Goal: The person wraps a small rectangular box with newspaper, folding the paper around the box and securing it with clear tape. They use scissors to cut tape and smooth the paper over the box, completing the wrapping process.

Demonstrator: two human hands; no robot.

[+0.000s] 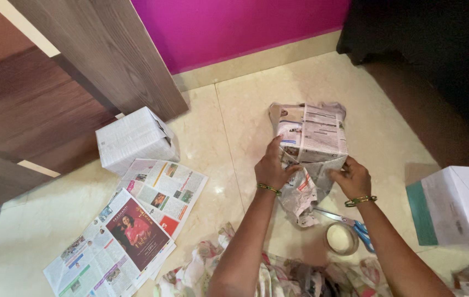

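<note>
My left hand [272, 165] and right hand [351, 177] grip a box wrapped in newspaper [310, 135] on the floor [234, 121], fingers pinched closed on crumpled loose paper at its near end. The wrap beyond my fingers lies flat, printed, creased.

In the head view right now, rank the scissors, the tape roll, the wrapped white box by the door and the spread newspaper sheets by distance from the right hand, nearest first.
From the right hand:
1. Scissors, just below it.
2. Tape roll, below, beside the scissors.
3. Spread newspaper sheets, far left on the floor.
4. Wrapped white box, far left by the door.
</note>
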